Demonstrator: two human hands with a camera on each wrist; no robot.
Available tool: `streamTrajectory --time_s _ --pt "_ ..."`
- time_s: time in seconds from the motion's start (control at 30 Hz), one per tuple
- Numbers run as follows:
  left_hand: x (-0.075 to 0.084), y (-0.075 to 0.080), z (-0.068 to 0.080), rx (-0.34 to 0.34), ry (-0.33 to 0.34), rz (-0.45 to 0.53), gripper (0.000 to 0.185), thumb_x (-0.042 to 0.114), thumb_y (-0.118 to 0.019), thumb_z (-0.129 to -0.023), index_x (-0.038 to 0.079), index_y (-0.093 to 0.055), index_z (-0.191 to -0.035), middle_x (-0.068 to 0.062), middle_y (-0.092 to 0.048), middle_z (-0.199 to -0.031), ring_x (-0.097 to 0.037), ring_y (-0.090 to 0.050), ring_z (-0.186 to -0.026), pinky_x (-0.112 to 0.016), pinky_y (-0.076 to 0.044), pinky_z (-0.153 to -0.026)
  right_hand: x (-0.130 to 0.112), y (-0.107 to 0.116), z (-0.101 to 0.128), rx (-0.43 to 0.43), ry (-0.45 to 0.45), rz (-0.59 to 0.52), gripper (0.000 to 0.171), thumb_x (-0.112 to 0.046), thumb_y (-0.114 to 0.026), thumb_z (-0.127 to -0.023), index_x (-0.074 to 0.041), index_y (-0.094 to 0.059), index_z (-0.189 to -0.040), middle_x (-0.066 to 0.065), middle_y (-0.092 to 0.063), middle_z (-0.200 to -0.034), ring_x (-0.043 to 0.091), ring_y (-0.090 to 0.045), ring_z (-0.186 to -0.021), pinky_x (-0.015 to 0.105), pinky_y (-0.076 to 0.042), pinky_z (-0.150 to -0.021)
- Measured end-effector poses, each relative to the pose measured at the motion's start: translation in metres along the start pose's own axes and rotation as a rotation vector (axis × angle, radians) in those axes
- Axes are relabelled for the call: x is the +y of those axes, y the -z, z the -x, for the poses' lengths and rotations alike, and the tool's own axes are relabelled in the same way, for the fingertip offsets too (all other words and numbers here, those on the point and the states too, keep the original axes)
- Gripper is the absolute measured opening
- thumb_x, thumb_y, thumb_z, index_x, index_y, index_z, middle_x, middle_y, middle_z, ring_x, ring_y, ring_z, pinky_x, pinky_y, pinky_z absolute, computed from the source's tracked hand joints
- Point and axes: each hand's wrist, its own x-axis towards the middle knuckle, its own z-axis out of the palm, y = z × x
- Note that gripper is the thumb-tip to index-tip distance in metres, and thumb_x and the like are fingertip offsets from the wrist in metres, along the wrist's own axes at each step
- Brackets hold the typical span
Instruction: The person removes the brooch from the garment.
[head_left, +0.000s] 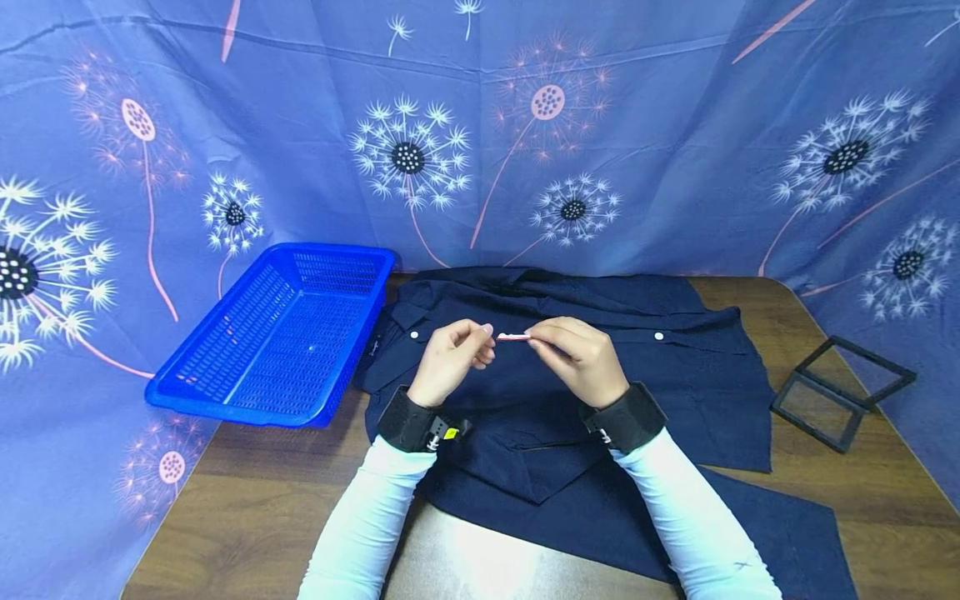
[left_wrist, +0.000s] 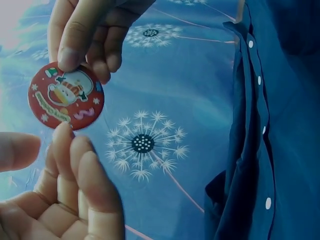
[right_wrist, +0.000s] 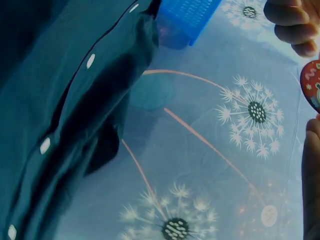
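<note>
A round red badge [left_wrist: 42,102] with a cartoon Christmas figure is seen nearly edge-on in the head view. My right hand [head_left: 579,354] pinches it by its right edge, above a dark navy shirt [head_left: 705,392] with white buttons. On the other side, my left hand [head_left: 450,358] has its fingers loosely bent, with the fingertips close to the badge's left edge. Whether they touch it is unclear; the left thumb is apart from it in the left wrist view. At the right wrist view's edge, the badge [right_wrist: 311,85] is partly cut off.
A blue plastic basket [head_left: 330,408] stands at the left of the wooden table [head_left: 247,500]. Towards the right edge is a black open frame [head_left: 813,417]. A blue cloth with dandelion prints [head_left: 660,167] hangs behind the table.
</note>
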Motion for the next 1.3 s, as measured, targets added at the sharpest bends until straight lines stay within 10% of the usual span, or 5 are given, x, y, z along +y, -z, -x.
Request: streamTrajectory --time_s 0.37,0.87,1.3 --pt "-0.008 0.008 0.003 0.026 -0.064 -0.106 0.022 0.019 -0.057 -0.1 -0.001 -0.065 -0.1 -0.021 -0.068 -0.092 -0.019 -0.066 -0.081 -0.031 -0.056 -0.075 0.006 0.015 0.003 0.052 -0.267 -0.147 0.021 0.01 -0.073 -0.079 -0.003 -0.075 -0.096 0.011 -0.073 -0.089 0.008 -0.065 -0.084 0.012 -0.05 -0.078" --pt "-0.018 0.014 0.012 0.115 -0.214 -0.588 0.046 0.031 -0.062 -0.093 0.008 -0.053 -0.133 -0.012 -0.045 -0.146 -0.029 -0.049 -0.129 -0.047 -0.042 -0.106 0.005 0.037 0.002 0.155 -0.401 -0.254 0.012 0.019 -0.063 -0.082 0.014 -0.067 -0.092 0.017 -0.064 -0.078 -0.001 -0.061 -0.071 0.01 -0.049 -0.068" --pt "-0.026 0.03 0.021 0.014 -0.03 -0.903 0.078 0.059 -0.054 -0.092 0.03 -0.023 -0.156 -0.008 -0.01 -0.166 -0.045 0.003 -0.15 -0.068 -0.008 -0.116 0.021 0.063 0.022 0.177 -0.594 -0.203 0.011 0.011 -0.064 -0.087 0.015 -0.067 -0.097 -0.019 -0.066 -0.075 -0.007 -0.064 -0.066 0.008 -0.05 -0.063"
